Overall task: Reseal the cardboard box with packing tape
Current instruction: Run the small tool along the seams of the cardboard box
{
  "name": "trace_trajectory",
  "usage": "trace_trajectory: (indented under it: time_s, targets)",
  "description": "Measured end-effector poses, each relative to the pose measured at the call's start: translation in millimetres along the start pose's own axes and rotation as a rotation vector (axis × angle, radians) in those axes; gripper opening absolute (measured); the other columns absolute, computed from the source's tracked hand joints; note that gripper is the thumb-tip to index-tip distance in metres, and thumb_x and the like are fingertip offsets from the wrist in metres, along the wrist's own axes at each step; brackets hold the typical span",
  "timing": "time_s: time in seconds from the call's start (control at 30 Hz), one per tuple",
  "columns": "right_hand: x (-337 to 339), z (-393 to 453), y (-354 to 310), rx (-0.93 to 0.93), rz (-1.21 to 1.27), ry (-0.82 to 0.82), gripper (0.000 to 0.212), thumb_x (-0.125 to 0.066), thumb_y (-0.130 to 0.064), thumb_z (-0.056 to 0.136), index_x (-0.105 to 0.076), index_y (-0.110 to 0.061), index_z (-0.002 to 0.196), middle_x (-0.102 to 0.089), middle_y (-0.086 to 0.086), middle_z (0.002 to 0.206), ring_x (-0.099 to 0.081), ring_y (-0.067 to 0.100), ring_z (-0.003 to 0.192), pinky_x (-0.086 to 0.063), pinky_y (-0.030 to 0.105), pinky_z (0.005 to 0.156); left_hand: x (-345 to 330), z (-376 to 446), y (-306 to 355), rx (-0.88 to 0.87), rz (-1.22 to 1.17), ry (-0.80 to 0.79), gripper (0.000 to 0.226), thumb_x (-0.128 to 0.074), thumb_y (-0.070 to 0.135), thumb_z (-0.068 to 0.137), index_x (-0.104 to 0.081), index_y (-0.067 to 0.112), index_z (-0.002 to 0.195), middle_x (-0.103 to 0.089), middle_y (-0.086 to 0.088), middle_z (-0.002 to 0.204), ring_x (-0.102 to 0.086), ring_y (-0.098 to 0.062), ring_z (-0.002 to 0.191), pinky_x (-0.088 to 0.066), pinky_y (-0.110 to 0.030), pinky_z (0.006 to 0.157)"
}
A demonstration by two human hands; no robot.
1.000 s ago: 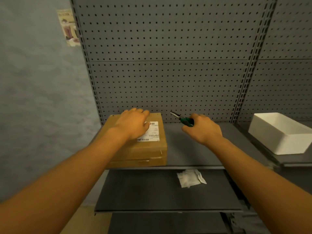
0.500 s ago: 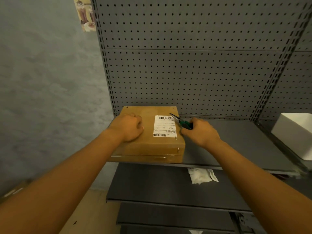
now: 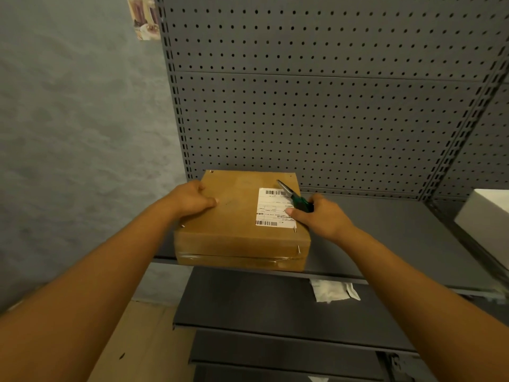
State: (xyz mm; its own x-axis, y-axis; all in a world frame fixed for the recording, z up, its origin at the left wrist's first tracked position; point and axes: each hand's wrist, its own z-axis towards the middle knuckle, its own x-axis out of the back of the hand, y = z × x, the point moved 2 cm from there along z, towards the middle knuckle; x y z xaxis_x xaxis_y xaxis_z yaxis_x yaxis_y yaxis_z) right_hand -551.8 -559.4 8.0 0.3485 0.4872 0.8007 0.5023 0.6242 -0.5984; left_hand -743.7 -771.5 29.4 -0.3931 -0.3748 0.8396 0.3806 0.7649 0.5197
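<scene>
Both hands flank the cardboard box [image 3: 237,224] at the shelf [image 3: 385,244] edge.

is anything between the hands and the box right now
Nothing visible does. The left hand already grips the left edge of the cardboard box. The right hand is at the box's right edge, thumb on the shipping label, holding green-handled scissors whose blades lie over the lid.

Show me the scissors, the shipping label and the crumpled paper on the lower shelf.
scissors [image 3: 298,201]: head view, on the green handle by the right hand.
shipping label [image 3: 271,208]: head view, middle of the white sticker on the box top.
crumpled paper [image 3: 330,292]: head view, centre of the white wad on the lower shelf.
</scene>
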Motion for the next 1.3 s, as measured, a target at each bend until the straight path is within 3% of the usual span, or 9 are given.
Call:
trace_trajectory:
  time_s: [0.17, 0.33, 0.43, 0.6, 0.77, 0.9, 1.07, 1.3]
  targets:
    - [5, 3, 2, -0.045, 0.069, 0.021, 0.043, -0.064, -0.049, 0.084, -0.047, -0.015, 0.104, -0.057, 0.005, 0.103, -0.055, 0.020, 0.092, -0.050, 0.036, 0.078, 2, -1, 3, 0.024, -0.092, -0.011, 0.070, -0.069, 0.038, 0.085, -0.037, 0.015, 0.143, -0.037, -0.012, 0.146, -0.044, -0.033, 0.127, -0.042, -0.040, 0.098]
    - [22, 4, 12, -0.100, 0.033, 0.051, 0.053, -0.065, -0.046, 0.085, -0.049, -0.010, 0.121, -0.054, 0.005, 0.104, -0.050, 0.019, 0.091, -0.048, 0.035, 0.081, -3, -3, 10, 0.016, -0.264, -0.084, 0.064, -0.072, 0.027, 0.084, -0.040, 0.017, 0.138, -0.046, -0.014, 0.134, -0.056, -0.027, 0.097, -0.050, -0.029, 0.063]
    - [23, 2, 16, -0.104, 0.042, 0.054, 0.055, -0.065, -0.045, 0.086, -0.048, -0.010, 0.124, -0.053, 0.005, 0.105, -0.049, 0.018, 0.091, -0.046, 0.034, 0.081, -7, -5, 12, 0.008, -0.297, -0.101, 0.067, -0.071, 0.027, 0.085, -0.036, 0.016, 0.141, -0.046, -0.013, 0.136, -0.057, -0.027, 0.100, -0.052, -0.033, 0.070]
    - [23, -1, 16, -0.092, 0.053, 0.060, 0.055, -0.063, -0.044, 0.087, -0.049, -0.009, 0.127, -0.057, 0.007, 0.111, -0.050, 0.018, 0.092, -0.047, 0.035, 0.083, -9, -8, 9, 0.040, -0.331, -0.104, 0.066, -0.070, 0.032, 0.085, -0.035, 0.016, 0.139, -0.052, -0.012, 0.131, -0.056, -0.024, 0.094, -0.047, -0.027, 0.058]
    - [24, -5, 13, -0.078, 0.026, 0.061, 0.056, -0.061, -0.045, 0.089, -0.049, -0.009, 0.130, -0.059, 0.011, 0.120, -0.051, 0.018, 0.093, -0.049, 0.038, 0.088, -13, -13, 10, 0.057, -0.327, -0.110, 0.063, -0.064, 0.035, 0.089, -0.033, 0.019, 0.142, -0.053, -0.013, 0.129, -0.059, -0.030, 0.099, -0.051, -0.038, 0.069]
    - [24, -10, 15, -0.080, 0.025, 0.043, 0.053, -0.061, -0.045, 0.089, -0.049, -0.011, 0.127, -0.060, 0.010, 0.116, -0.053, 0.018, 0.092, -0.050, 0.037, 0.086, -14, -18, 12, 0.025, -0.315, -0.090, 0.059, -0.060, 0.034, 0.092, -0.034, 0.017, 0.142, -0.053, -0.014, 0.131, -0.057, -0.025, 0.094, -0.047, -0.029, 0.056]
    - [25, -14, 16, -0.082, -0.020, 0.064, 0.043, -0.061, -0.046, 0.088, -0.058, -0.011, 0.114, -0.059, 0.003, 0.093, -0.058, 0.020, 0.085, -0.054, 0.037, 0.080, -15, -23, 16, 0.012, -0.259, -0.049, 0.053, -0.056, 0.032, 0.095, -0.037, 0.012, 0.140, -0.050, -0.016, 0.133, -0.053, -0.025, 0.092, -0.046, -0.031, 0.059]
    - [26, -18, 21, -0.068, 0.014, 0.041, 0.043, -0.060, -0.043, 0.089, -0.057, -0.011, 0.117, -0.062, 0.009, 0.108, -0.055, 0.020, 0.089, -0.050, 0.034, 0.080, -15, -30, 11, 0.032, -0.303, -0.100, 0.063, -0.058, 0.033, 0.093, -0.026, 0.021, 0.145, -0.047, -0.014, 0.136, -0.054, -0.025, 0.091, -0.046, -0.030, 0.051]
